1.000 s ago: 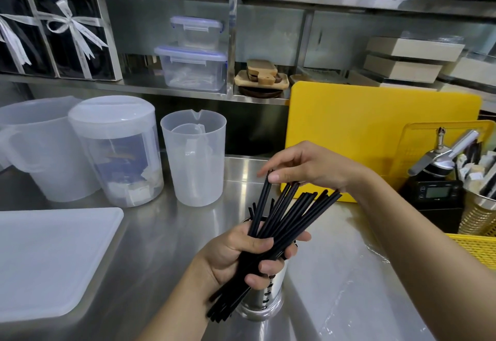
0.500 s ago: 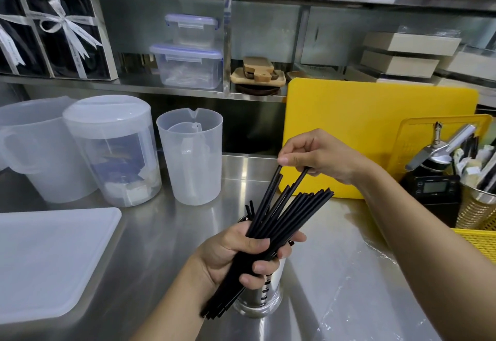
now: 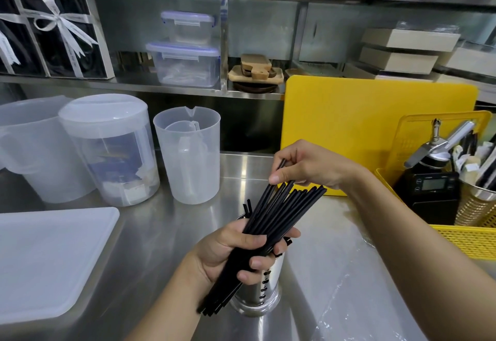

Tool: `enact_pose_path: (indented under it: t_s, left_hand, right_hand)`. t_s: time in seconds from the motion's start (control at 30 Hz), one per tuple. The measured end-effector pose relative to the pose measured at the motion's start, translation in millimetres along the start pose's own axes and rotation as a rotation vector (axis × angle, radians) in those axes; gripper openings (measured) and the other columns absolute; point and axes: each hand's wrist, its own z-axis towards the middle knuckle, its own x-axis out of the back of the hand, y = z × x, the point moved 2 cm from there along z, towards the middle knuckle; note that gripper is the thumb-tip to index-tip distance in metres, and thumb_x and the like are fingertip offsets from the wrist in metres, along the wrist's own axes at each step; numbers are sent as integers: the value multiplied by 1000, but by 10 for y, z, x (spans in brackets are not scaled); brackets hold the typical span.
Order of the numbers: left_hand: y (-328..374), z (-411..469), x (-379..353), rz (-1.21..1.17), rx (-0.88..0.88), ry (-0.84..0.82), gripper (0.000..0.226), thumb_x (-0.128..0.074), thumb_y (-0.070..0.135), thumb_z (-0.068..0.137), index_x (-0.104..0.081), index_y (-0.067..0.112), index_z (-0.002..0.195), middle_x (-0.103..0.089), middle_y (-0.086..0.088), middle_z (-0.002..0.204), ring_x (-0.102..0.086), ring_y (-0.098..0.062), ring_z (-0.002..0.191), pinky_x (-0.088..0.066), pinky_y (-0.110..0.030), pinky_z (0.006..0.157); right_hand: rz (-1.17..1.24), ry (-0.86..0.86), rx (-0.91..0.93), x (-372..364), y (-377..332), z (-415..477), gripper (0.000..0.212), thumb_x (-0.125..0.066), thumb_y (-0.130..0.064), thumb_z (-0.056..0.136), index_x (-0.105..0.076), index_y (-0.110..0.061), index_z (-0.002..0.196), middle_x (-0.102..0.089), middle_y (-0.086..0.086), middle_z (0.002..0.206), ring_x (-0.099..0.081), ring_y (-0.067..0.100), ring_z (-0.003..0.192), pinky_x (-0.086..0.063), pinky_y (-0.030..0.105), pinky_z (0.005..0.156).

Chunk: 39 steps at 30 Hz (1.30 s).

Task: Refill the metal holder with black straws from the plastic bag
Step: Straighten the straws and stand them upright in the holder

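Straws, thin black plastic point(image 3: 279, 217), sit as a fanned bundle in our left hand point(image 3: 236, 252), fingers wrapped shut around the middle of the bundle, which slants from near-left up to far-right. Our right hand point(image 3: 308, 166) meets the far tips; thumb and forefinger are pinched on the end of one or two straws, apparently drawing them out or squaring the ends.

Directly below the left hand stands the slotted cylindrical metal holder point(image 3: 261, 295) on the steel counter point(image 3: 150, 246). A few straw tips show above its rim at the left of the bundle, so it seems partly stocked. The clear plastic bag point(image 3: 346, 287) lies flat on the counter just right of the holder; we cannot tell whether any straws are left in it.

Progress, as we judge it: straws are out of the bag and in hand, not yet dropped in. Left to do: align the bundle, tip it upright, lower it into the holder.

Clearance: open counter lies near-left, up to the white plastic board point(image 3: 48, 260). The translucent plastic jugs point(image 3: 188, 158) stand far-left, well apart. The yellow mesh basket point(image 3: 467, 238) and yellow cutting board point(image 3: 370, 123) bound the right and far side, near our right forearm.
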Motion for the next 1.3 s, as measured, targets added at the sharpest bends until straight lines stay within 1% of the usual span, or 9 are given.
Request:
enact_pose_path:
  t_s: [0.33,0.47,0.63,0.73,0.8,0.9,1.0,1.1,1.3]
  left_hand:
    - [178,-199,72,71,-26,123,41,-63,6,81,-54,1,121,-58,-5,87,-52,-6,55,-43,-14,39]
    - [245,-212,67,35,-106,315,41,-76,9,70,-59,1,107,-47,-3,72,-42,-3,42,-34,-12,29]
    - [431,-22,54,-131,-299,657,44,-86,24,54,-44,12,62,-38,4,45,-33,-1,28,-28,-11,24]
    - [550,121,36,-236,-426,846,27,-68,22,71,-45,10,63,-49,-2,46,-49,-7,33,-44,-14,34]
    - [625,212,34,-198,-513,908,23,-61,21,84,-54,2,74,-65,-17,71,-67,-21,55,-58,-29,57]
    - [744,264,20,-154,-586,841,32,-54,27,88,-56,-4,97,-62,-23,107,-68,-26,76,-58,-38,72]
    - [818,245,39,-198,-647,833,31,-49,25,93,-55,-1,108,-64,-15,100,-65,-26,91,-55,-38,78]
    - [843,225,56,-324,-704,830,16,-54,18,90,-56,3,94,-66,-7,77,-61,-23,103,-48,-44,94]
    - [813,273,-16,-141,-924,989,10,-60,10,86,-51,7,87,-47,-2,61,-53,-7,49,-57,-30,62]
  right_hand:
    - [170,319,9,614,127,-241,37,-70,-39,63,-55,-6,71,-31,-3,45,-21,9,40,-17,21,39]
    - [288,624,54,710,292,-309,33,-69,-37,69,-50,-11,67,-32,-9,40,-21,7,36,-17,22,40]
    - [-175,1133,126,311,343,-205,22,-59,-19,89,-55,-2,75,-43,-3,52,-38,9,47,-26,19,46]
    - [-460,1137,246,-98,274,-84,26,-58,-16,89,-54,4,73,-44,7,48,-35,22,44,-25,27,44]
    - [-657,1120,363,-321,262,24,34,-52,-22,90,-51,0,64,-44,10,43,-31,22,37,-25,29,37]
    - [-731,1047,525,-518,293,111,49,-37,-31,98,-51,-2,61,-44,7,45,-37,22,37,-31,32,34]
    - [-729,976,623,-632,340,118,46,-38,-28,98,-52,-3,63,-46,6,51,-40,19,41,-33,32,37]
    - [-520,938,547,-703,384,98,41,-45,-27,95,-52,-2,63,-48,8,53,-39,16,46,-34,28,41]
    - [735,900,-28,-822,330,69,22,-49,-15,90,-63,-15,73,-58,1,72,-53,12,70,-42,26,67]
